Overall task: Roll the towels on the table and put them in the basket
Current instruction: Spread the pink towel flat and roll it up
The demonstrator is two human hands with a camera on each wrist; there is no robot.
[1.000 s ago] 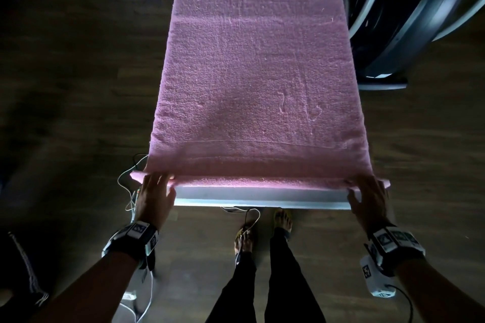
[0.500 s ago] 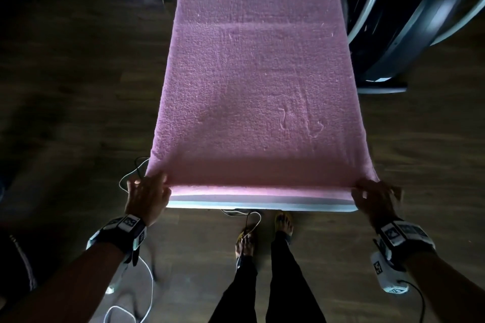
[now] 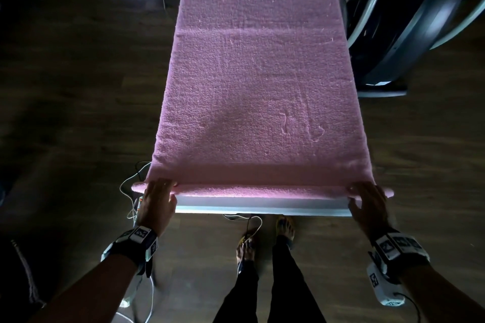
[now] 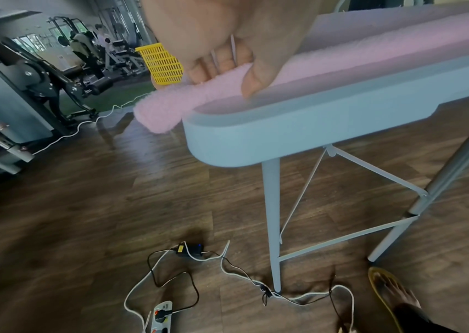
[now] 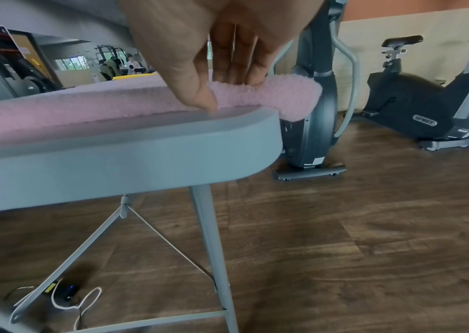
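Now pink towel [image 3: 262,86] lies flat along grey folding table [image 3: 262,207], near hem turned over into thin first roll, where half second ago it was only pinched flat. Left hand [image 3: 157,204] and right hand [image 3: 367,204] clamp roll's ends, fingers curled over, thumbs beneath. Rolling barely begun; yellow basket [image 4: 160,64] waits beyond far end.

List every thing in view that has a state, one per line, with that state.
Pink terry towel: spread flat along the table, near edge turned into a thin first roll.
Left hand: grips the roll's left end.
Right hand: pinches the roll's right end.
Light blue folding table: standing, legs unfolded.
Yellow plastic basket: upright; contents hidden.
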